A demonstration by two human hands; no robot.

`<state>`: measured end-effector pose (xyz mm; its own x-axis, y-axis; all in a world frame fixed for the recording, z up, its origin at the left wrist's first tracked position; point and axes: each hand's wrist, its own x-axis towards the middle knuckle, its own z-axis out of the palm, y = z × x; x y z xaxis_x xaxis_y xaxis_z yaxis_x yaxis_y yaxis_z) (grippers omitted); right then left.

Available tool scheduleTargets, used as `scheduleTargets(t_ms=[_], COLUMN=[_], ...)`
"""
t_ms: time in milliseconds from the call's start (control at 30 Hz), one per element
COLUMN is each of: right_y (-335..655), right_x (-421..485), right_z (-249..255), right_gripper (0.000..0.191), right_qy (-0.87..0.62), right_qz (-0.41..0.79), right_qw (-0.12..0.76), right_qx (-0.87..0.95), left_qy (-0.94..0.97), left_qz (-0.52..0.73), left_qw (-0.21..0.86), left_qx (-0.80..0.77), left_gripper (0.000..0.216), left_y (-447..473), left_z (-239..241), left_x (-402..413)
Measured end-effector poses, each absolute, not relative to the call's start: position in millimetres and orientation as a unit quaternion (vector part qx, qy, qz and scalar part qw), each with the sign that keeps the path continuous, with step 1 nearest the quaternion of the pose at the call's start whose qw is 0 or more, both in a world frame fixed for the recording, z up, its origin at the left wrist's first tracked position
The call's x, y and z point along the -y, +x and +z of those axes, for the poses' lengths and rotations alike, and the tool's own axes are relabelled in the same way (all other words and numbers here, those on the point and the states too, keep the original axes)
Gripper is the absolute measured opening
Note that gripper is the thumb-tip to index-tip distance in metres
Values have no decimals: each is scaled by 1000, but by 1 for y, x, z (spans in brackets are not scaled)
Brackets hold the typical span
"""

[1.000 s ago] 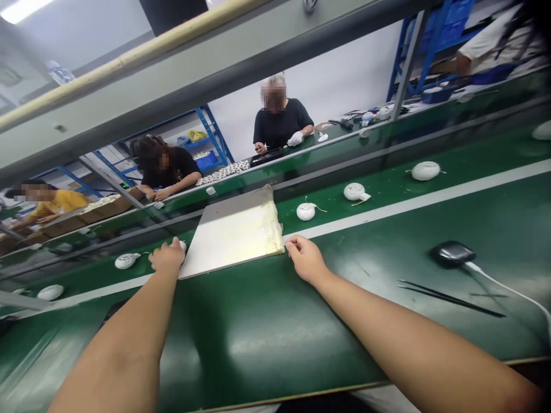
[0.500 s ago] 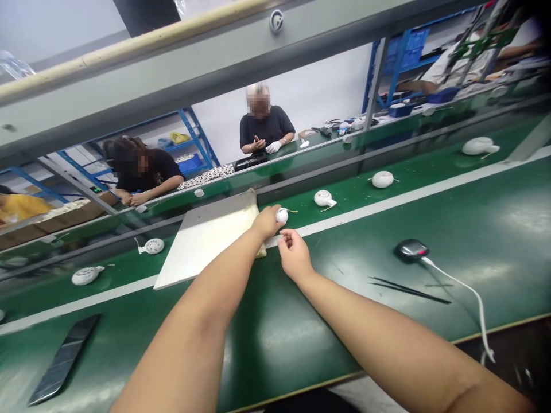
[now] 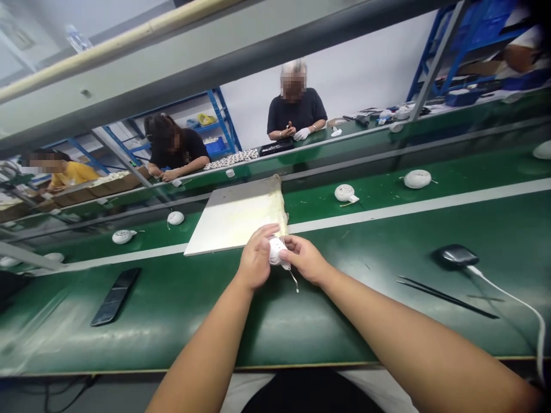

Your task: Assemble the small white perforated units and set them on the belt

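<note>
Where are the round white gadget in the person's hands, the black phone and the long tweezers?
Round white gadget (image 3: 275, 251), head view, its exposed white casing.
Black phone (image 3: 115, 297), head view, middle of its face.
Long tweezers (image 3: 447, 297), head view, middle of the shanks.

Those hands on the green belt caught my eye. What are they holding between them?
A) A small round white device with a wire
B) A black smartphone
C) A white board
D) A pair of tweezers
A. The left hand and right hand both grasp a small round white device, its thin wire hanging below them.
</note>
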<state>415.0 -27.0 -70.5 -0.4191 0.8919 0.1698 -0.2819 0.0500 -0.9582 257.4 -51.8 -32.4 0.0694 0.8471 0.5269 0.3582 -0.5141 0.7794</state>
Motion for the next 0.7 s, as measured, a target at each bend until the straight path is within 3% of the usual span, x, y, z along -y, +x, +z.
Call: scheduleTargets(t_ms=[167, 267, 367, 467, 700], right_y=[407, 414, 420, 418, 408], right_x=[42, 41, 35, 34, 45], right_z=[-72, -71, -68, -65, -65], right_gripper=[37, 37, 42, 48, 49], right_qy=[-234, -272, -319, -304, -277], right_qz=[706, 647, 549, 568, 596], right_qw=[466, 474, 551, 606, 589], right_qx=[478, 532, 541, 466, 471], left_qy=[666, 638, 604, 606, 605], left_qz=[573, 567, 554, 533, 550], left_qw=[251, 279, 345, 410, 438], left_qx=[-406, -440, -457, -425, -373], left_gripper=[50, 44, 44, 48, 57], left_y=[266, 267, 273, 284, 295], left_z=[-28, -32, -37, -43, -52], left_x=[61, 64, 67, 70, 70])
